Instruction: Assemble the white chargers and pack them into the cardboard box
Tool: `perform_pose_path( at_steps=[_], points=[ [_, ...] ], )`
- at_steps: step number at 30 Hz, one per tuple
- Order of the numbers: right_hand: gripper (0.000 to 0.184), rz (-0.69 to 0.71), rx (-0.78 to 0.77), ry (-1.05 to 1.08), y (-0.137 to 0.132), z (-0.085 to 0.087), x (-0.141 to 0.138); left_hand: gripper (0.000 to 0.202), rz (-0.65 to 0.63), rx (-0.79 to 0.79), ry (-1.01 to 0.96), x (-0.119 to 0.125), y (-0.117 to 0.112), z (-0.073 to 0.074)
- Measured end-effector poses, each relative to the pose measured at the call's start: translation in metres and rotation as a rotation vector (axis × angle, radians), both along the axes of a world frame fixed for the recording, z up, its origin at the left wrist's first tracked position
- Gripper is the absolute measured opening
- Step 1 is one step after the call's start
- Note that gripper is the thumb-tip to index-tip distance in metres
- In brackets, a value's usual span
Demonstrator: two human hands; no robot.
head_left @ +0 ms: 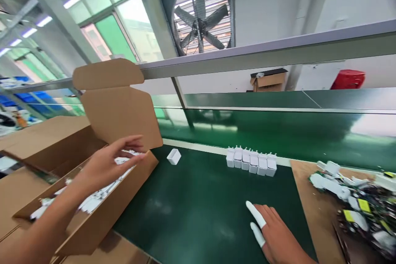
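Observation:
My left hand [108, 163] hovers over an open cardboard box [116, 198], fingers apart and nothing visible between them. White plastic pieces [99, 198] fill part of that box, half hidden by my forearm. My right hand [274, 229] is low over the dark green work surface [198, 210], thumb and forefinger stretched out and separated. White finger cots [256, 214] cover those two digits. Further back stands a tight row of several white plastic casings [250, 161] with small prongs on top. One hollow white casing [174, 156] sits alone near the box's right corner.
Circuit boards and white parts [355, 202] lie heaped on a brown board [305, 181] at the right. Behind the work surface runs a green conveyor belt [278, 132], under a metal rail [262, 57]. The raised box lid [120, 111] stands at the left.

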State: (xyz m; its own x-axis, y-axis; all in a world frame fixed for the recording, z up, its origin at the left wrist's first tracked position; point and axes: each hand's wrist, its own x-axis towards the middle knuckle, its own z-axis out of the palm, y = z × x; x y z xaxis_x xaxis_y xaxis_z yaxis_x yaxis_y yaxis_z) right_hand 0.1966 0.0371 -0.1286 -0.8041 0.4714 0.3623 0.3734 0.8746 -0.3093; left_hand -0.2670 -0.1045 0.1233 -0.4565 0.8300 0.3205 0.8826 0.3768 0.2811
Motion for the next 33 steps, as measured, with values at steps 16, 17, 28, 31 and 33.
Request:
perform_pose_path(
  at_steps=[16, 17, 28, 31, 33],
  points=[
    [0.037, -0.021, -0.038, 0.019, -0.011, -0.002, 0.004, 0.069, -0.655, -0.563, -0.031, 0.212, 0.25, -0.103],
    [0.037, -0.026, -0.051, 0.024, -0.012, -0.001, 0.003, 0.066, -0.673, -0.587, -0.025, 0.21, 0.25, -0.102],
    [0.039, -0.028, -0.093, 0.047, -0.015, 0.001, 0.0, 0.137, -0.433, -0.521, -0.094, 0.205, 0.198, -0.092],
    [0.035, -0.045, -0.075, 0.046, -0.013, 0.001, 0.001, 0.136, -0.31, -0.536, -0.096, 0.218, 0.199, -0.096],
    [0.039, -0.033, -0.023, 0.063, -0.01, -0.001, 0.0, 0.133, -0.302, -0.515, -0.089, 0.226, 0.203, -0.099]
  ],
)
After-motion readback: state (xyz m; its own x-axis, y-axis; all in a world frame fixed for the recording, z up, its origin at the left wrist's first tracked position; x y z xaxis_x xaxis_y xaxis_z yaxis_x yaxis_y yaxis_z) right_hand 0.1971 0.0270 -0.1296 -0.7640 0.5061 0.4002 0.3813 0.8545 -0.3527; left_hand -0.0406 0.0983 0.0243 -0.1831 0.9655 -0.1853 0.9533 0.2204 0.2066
